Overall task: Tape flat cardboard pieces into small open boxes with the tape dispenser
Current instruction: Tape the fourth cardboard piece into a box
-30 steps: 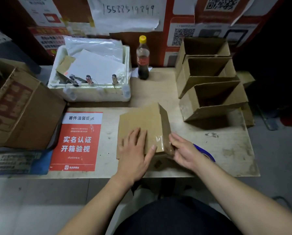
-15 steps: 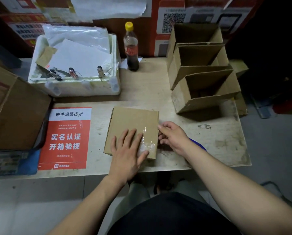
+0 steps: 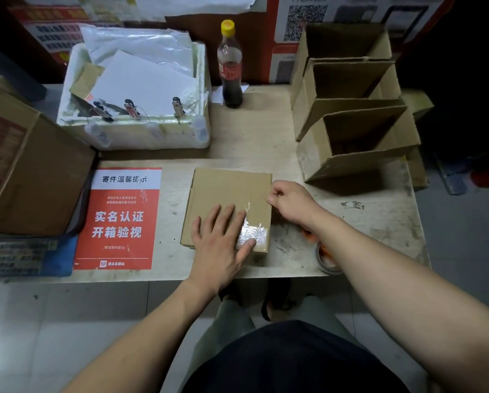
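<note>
A flat folded cardboard piece (image 3: 229, 191) lies on the table (image 3: 374, 231) near its front edge. A strip of clear tape (image 3: 254, 232) runs along its right side. My left hand (image 3: 220, 245) rests flat on the cardboard with fingers spread, the thumb pressing on the tape. My right hand (image 3: 291, 202) is curled at the cardboard's right edge, thumb and forefinger pinching that edge. The tape dispenser (image 3: 327, 260) lies at the table's front edge, mostly hidden under my right forearm.
Three taped open boxes (image 3: 359, 163) stand nested at the back right. A white foam box (image 3: 141, 134) of papers sits back left, a cola bottle (image 3: 230, 69) beside it. A red notice (image 3: 121, 222) lies left of the cardboard, a large carton (image 3: 24, 171) further left.
The raised flap of the cardboard was folded down flat. My left hand stayed pressing on it; my right hand went from open fingers at the edge to a curled pinch.
</note>
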{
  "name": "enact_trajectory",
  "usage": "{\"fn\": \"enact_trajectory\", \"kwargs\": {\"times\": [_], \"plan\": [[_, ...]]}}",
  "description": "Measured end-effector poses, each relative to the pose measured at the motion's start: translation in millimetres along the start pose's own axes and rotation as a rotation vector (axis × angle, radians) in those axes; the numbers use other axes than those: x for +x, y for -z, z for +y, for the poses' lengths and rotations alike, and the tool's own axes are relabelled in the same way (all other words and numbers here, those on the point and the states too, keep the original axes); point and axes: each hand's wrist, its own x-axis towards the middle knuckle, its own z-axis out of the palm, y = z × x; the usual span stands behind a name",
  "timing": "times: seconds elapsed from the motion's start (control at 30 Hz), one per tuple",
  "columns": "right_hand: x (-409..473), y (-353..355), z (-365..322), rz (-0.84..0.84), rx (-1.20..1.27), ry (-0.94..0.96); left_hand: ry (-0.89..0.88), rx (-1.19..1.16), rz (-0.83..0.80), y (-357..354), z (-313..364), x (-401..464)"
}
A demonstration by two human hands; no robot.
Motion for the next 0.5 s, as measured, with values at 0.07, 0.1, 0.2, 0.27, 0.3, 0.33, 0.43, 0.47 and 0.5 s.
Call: {"fn": "enact_trajectory", "kwargs": {"times": [0.07, 0.1, 0.2, 0.27, 0.3, 0.33, 0.43, 0.47, 0.5], "plan": [[-7, -3, 5, -0.046, 0.138, -0.049, -0.005, -0.002, 0.015, -1, 1, -1], [-12, -5, 9, -0.111, 0.210, -0.093, -0.008, -0.002, 0.024, -2, 2, -1], [-23, -14, 20, -0.218, 0.263, -0.123, -0.009, 0.007, 0.039, -3, 3, -1], [-24, -21, 25, -0.117, 0.252, -0.073, -0.005, 0.012, 0.037, -3, 3, -1], [-23, -23, 25, -0.052, 0.206, -0.035, -0.001, 0.013, 0.035, -3, 4, -1], [-25, -25, 24, 0.004, 0.142, -0.006, 0.002, 0.013, 0.032, -3, 4, -1], [-31, -30, 23, 0.100, 0.080, 0.017, 0.010, 0.006, 0.034, -3, 3, -1], [-33, -29, 25, 0.075, 0.108, -0.005, 0.011, 0.004, 0.036, -4, 3, -1], [-35, -27, 26, 0.015, 0.112, -0.031, 0.011, 0.004, 0.036, -4, 4, -2]]}}
